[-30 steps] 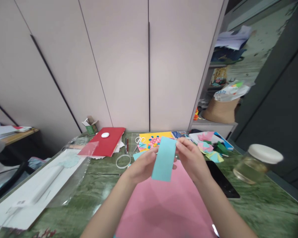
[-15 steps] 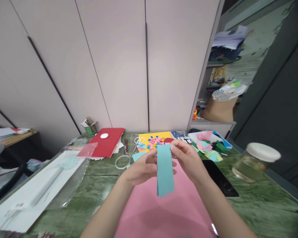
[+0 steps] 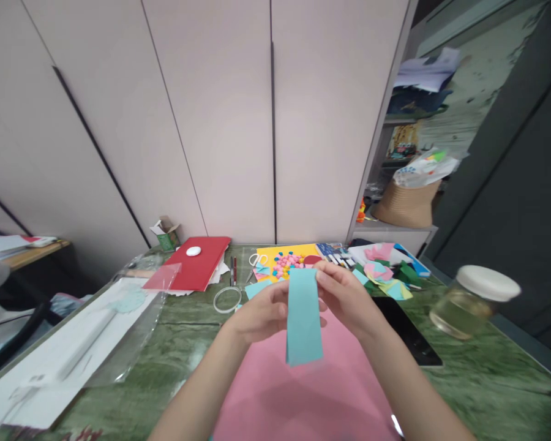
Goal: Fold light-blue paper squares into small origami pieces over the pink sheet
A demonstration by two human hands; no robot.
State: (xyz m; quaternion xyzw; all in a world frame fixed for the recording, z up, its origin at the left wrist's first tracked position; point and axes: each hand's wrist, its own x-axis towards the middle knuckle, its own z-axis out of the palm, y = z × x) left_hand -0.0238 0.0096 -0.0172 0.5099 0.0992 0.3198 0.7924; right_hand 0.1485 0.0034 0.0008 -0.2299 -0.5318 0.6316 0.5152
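A folded strip of teal paper (image 3: 304, 318) hangs upright between my hands, its lower edges slightly apart. My left hand (image 3: 267, 311) is closed at its left edge, with some fingertips hidden behind the paper. At the upper right corner, my right hand (image 3: 342, 294) pinches the strip between thumb and fingers. Below both hands lies a large pink sheet of paper (image 3: 303, 398) on the green table.
Beyond the hands are white-handled scissors (image 3: 258, 260), pink pom-poms (image 3: 288, 263) and a roll of tape (image 3: 227, 300). To the right are a black tablet (image 3: 408, 331), coloured paper pieces (image 3: 381, 272) and a lidded jar (image 3: 472, 300). A red folder (image 3: 202, 257) lies back left.
The teal strip has turned slightly, so its front face shows broader, and its lower end has shifted a little left. Both hands keep their hold.
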